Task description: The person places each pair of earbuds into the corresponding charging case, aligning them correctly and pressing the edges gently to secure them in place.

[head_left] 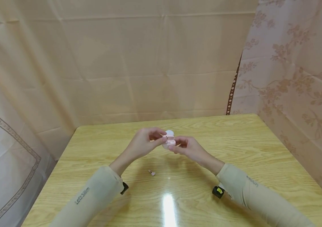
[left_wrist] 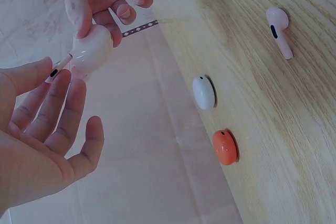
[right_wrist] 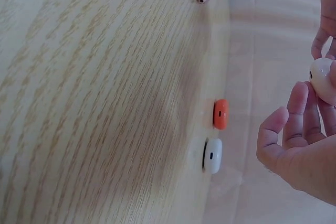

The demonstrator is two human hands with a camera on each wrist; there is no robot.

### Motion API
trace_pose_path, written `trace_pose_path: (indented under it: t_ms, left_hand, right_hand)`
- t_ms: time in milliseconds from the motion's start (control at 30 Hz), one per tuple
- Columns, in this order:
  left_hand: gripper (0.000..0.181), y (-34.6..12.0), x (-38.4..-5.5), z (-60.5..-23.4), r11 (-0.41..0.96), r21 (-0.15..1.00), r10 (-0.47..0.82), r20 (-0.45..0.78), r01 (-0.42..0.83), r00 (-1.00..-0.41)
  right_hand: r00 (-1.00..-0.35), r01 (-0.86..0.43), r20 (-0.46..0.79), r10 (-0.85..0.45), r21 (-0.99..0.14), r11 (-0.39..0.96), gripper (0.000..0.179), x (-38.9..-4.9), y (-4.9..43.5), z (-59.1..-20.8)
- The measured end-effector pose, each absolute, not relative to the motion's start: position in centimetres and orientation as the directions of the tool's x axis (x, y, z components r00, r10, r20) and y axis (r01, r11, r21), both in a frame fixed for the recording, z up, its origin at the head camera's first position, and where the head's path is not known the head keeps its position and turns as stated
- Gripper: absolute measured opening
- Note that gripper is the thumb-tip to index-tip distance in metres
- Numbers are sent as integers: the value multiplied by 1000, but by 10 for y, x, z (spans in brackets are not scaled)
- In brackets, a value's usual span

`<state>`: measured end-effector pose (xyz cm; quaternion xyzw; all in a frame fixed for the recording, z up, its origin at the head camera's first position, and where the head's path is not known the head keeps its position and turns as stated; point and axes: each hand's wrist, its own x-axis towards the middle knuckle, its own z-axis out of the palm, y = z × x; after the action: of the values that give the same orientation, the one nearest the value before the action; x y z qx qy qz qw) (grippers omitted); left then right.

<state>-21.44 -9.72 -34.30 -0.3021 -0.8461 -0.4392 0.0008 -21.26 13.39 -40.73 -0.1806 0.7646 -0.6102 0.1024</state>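
Observation:
Above the middle of the table, my right hand [head_left: 190, 149] holds a pale pink earbud charging case [left_wrist: 93, 51], its lid raised in the head view. My left hand [head_left: 145, 143] pinches a pink earbud [left_wrist: 59, 69] between thumb and fingertips, one end of it right at the case's edge. The right thumb lies along the case in the left wrist view, and the other fingers hang loosely bent. A second pink earbud [head_left: 151, 172] lies on the wooden table, nearer the body and a little left of the hands.
Two closed, rounded cases rest on the table: a white one [left_wrist: 203, 93] and an orange one [left_wrist: 226, 147], side by side. The wooden tabletop [head_left: 98, 148] ends at a beige curtain [head_left: 149, 63] behind, with a flowered curtain [head_left: 300, 78] to the right.

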Motion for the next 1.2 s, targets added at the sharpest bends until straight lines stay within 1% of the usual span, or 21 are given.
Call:
trace_pose_path:
  t_ms: [367,733,1067,1200]
  left_hand:
    - [16,-88,-213,-346,382,744,528,311,548,-790]
    - [14,-79,-214,-350,413,719,512,325,560,-795]
    - [15,-75,-212,-350,476,656,499,346,585,-794]
    - [17,-74,-212,-352,514,598,499,375,616,-781]
  right_hand:
    - [-913,-163,71,-401,-966,199,34,-213,134,-408]
    - [-912,-189,87,-401,-957,222,32,-211,135,-410]
    - [-913,-176,76,-401,-960,218,32,-208,133,-409]
    - [-914,-170,69,-400,-960,223,32,-209,131,-410]
